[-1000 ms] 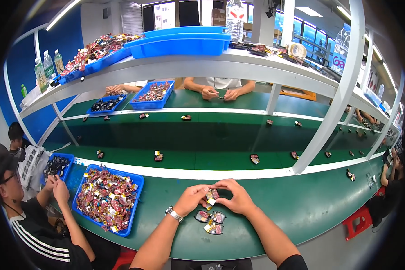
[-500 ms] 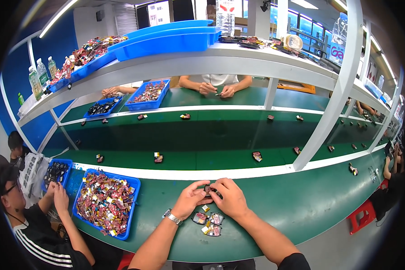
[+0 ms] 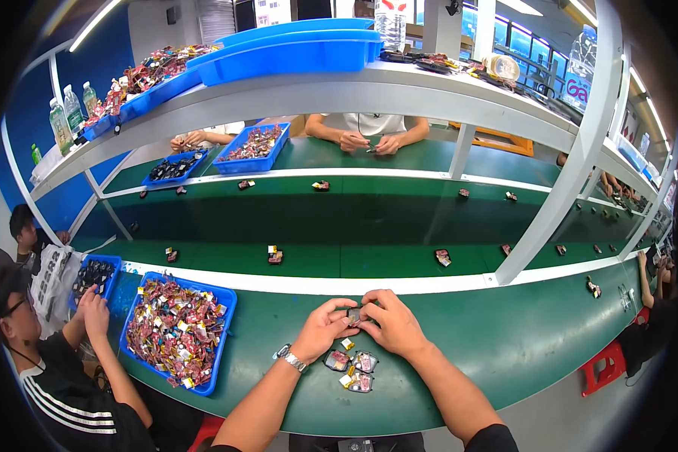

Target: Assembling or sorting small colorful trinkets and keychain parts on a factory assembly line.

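My left hand [image 3: 325, 330], with a metal-banded watch on its wrist, and my right hand [image 3: 391, 324] meet above the green table. Between their fingertips they hold a small dark casing [image 3: 353, 317]; its details are partly hidden by the fingers. Just below lies a small white-and-yellow battery [image 3: 347, 343]. Closer to me, a cluster of small casings with red circuit boards rests on the table: one casing on the left [image 3: 337, 360], one on the right [image 3: 364, 361] and one in front [image 3: 361, 383].
Left of my arms stands a blue tray [image 3: 230, 331] heaped with red boards and batteries. A co-worker [image 3: 60, 377] sits beside a smaller tray of black parts [image 3: 94, 280]. Beyond the white rail [image 3: 316, 285], spaced-out assemblies lie on a green belt [image 3: 354, 260]. A metal post [image 3: 554, 173] rises at right.
The assemblies on the belt have shifted slightly to the right. My fingers have changed their hold a little, and more of the casing shows. The cluster on the table keeps its arrangement.
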{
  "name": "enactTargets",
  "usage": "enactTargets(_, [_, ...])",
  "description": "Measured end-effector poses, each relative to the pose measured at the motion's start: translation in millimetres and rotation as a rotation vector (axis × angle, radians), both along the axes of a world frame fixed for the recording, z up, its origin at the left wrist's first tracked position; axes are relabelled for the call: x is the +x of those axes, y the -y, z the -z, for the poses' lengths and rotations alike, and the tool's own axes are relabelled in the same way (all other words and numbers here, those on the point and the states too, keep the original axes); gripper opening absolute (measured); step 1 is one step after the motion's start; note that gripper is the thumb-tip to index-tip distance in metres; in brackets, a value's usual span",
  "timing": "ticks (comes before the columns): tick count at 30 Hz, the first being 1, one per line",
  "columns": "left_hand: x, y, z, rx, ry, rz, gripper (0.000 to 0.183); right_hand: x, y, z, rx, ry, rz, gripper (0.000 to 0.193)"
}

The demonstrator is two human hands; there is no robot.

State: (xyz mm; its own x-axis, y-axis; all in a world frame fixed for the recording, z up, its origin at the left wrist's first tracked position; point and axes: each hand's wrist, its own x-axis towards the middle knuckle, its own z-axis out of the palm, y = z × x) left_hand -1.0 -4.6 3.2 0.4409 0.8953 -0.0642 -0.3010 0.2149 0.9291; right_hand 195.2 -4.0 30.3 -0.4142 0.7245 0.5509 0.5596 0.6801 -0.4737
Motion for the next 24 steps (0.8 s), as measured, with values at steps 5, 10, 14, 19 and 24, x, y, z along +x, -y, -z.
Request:
enactTargets(5, [1.9, 0.6, -0.2, -0.007, -0.009, -0.006, 0.034, 3.6, -2.3, 1.4, -0.045, -0.011, -0.028, 0.020])
enactTargets(10, [-0.5, 0.4, 0.9, 0.003, -0.021, 0.016, 0.034, 2.5, -2.0, 1.5, -0.131, -0.027, -0.078, 0.016])
enactTargets(14, [0.3, -0.1, 1.0, 0.002, 0.002, 0.021, 0.035, 4.6, -2.8, 5.3, -0.080, -0.009, -0.106, 0.013])
enactTargets(19, [-2.6, 0.2, -2.5, 0.011, 0.024, 0.050, 0.039, 0.0, -0.4, 7.1, -0.202, -0.118, -0.046, 0.012])
enactTargets(24, [-4.5, 0.3, 0.9, 0.048, 0.045, 0.070, 0.038, -2.0, -0.5, 8.1, -0.178, -0.110, -0.056, 0.011])
